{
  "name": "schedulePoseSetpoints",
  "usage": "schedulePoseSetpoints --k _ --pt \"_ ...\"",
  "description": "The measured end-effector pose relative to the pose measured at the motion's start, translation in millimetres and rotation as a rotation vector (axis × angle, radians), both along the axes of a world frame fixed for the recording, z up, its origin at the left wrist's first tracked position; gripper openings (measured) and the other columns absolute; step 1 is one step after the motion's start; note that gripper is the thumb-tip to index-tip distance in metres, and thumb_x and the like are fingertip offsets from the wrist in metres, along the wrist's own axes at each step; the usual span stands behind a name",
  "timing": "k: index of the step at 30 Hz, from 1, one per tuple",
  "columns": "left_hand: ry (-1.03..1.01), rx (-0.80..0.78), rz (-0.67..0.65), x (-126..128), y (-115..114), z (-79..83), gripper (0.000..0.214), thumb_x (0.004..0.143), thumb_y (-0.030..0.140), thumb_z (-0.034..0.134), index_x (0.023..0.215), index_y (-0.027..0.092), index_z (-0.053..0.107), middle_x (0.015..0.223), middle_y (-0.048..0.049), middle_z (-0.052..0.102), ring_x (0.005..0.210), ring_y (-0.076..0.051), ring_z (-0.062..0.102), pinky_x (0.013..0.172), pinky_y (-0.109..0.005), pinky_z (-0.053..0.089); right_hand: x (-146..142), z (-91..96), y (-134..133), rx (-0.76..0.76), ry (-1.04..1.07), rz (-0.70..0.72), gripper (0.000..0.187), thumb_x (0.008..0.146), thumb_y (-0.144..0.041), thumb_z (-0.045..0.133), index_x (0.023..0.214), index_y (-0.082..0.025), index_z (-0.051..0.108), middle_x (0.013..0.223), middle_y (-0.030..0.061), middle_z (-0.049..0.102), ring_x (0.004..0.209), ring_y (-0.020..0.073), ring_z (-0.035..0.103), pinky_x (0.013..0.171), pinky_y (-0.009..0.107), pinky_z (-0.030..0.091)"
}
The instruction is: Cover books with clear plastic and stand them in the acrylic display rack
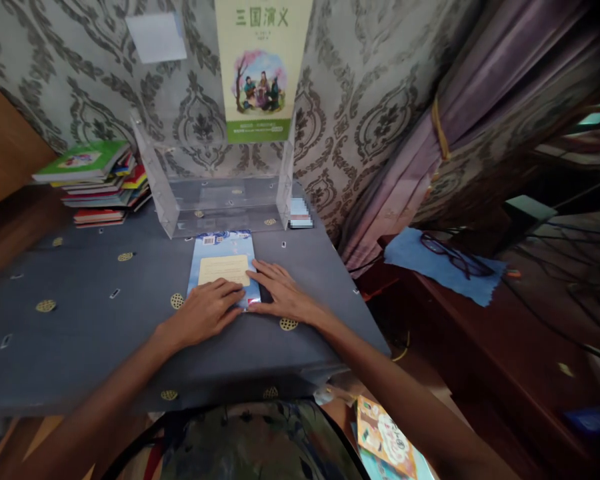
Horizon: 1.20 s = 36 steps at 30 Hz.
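Book (223, 265) lies flat under both hands' grip, left hand (207, 312), right hand (280, 293).

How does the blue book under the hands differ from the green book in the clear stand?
The blue book lies flat on the table; the green book stands upright in the clear stand. The left hand and right hand touch the blue book; neither touches the green book. Both show printed covers.

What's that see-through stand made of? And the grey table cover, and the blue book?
The see-through stand looks like clear hard plastic, maybe acrylic: glossy, wallpaper shows through. The grey table cover seems matte cloth; it drapes over the edge. The blue book looks like paper with a smooth cover.
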<state>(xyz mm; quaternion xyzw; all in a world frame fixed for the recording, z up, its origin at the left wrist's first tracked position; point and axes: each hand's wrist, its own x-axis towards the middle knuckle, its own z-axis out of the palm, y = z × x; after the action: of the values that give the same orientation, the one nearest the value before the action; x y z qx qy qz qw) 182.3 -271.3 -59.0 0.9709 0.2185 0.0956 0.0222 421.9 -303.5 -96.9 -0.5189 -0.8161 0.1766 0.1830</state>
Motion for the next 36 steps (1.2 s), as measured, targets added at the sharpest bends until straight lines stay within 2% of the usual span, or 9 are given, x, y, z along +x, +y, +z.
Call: schedulePoseSetpoints --k 4,10,14,17,21,30,36 --pt "-0.133 -0.057 0.019 -17 31 -10.4 0.035 0.104 0.032 0.040 0.120 0.019 0.068 0.121 -0.0096 0.070 0.115 -0.023 0.063 0.101 -0.041 0.052 0 2.3 -1 -0.033 -0.036 -0.003 0.087 0.087 -0.072 0.057 0.154 -0.021 0.040 0.165 0.0146 0.027 0.152 0.0322 0.026 0.123 0.056 0.021" --pt "-0.189 -0.076 0.349 -43 111 -24.3 0.043 0.097 0.029 0.038 0.130 0.016 0.062 0.137 -0.0135 0.062 0.128 -0.028 0.057 0.110 -0.048 0.046 0 4.8 -1 -0.052 -0.040 -0.009 0.087 0.087 -0.073 0.057 0.154 -0.020 0.041 0.165 0.0143 0.028 0.153 0.0319 0.026 0.124 0.056 0.020" --pt "-0.246 -0.147 0.382 -50 145 -34.4 0.046 0.095 0.030 0.037 0.131 0.016 0.061 0.139 -0.0128 0.062 0.128 -0.027 0.058 0.113 -0.047 0.043 0 5.4 -2 -0.050 -0.029 -0.010 0.085 0.087 -0.071 0.058 0.154 -0.021 0.041 0.164 0.0145 0.028 0.153 0.0315 0.026 0.124 0.056 0.020" --pt "-0.304 -0.161 0.375 -50 152 -41.6 0.046 0.095 0.033 0.038 0.129 0.018 0.063 0.138 -0.0118 0.063 0.127 -0.026 0.059 0.113 -0.047 0.043 1 5.9 -2 -0.041 -0.020 -0.006 0.084 0.087 -0.069 0.061 0.154 -0.023 0.041 0.164 0.0135 0.028 0.153 0.0312 0.026 0.124 0.057 0.021" --pt "-0.326 -0.171 0.380 -49 149 -46.5 0.046 0.095 0.035 0.037 0.130 0.018 0.063 0.141 -0.0115 0.062 0.129 -0.027 0.058 0.114 -0.047 0.043 1 7.6 -3 -0.047 -0.024 -0.012 0.082 0.087 -0.067 0.062 0.154 -0.024 0.040 0.165 0.0132 0.027 0.153 0.0308 0.026 0.124 0.056 0.020" --pt "-0.333 -0.166 0.388 -49 149 -49.7 0.046 0.096 0.035 0.039 0.130 0.016 0.064 0.140 -0.0125 0.063 0.129 -0.026 0.058 0.113 -0.046 0.043 -1 6.6 -2 -0.064 -0.054 -0.028 0.083 0.088 -0.068 0.060 0.152 -0.019 0.043 0.164 0.0157 0.028 0.153 0.0309 0.026 0.124 0.055 0.020" --pt "-0.334 -0.161 0.376 -48 148 -48.6 0.046 0.096 0.034 0.038 0.128 0.015 0.065 0.140 -0.0148 0.062 0.129 -0.028 0.058 0.114 -0.048 0.042 3 8.5 0 -0.054 -0.035 -0.013 0.078 0.087 -0.066 0.062 0.151 -0.025 0.046 0.163 0.0139 0.032 0.151 0.0327 0.030 0.121 0.058 0.025"
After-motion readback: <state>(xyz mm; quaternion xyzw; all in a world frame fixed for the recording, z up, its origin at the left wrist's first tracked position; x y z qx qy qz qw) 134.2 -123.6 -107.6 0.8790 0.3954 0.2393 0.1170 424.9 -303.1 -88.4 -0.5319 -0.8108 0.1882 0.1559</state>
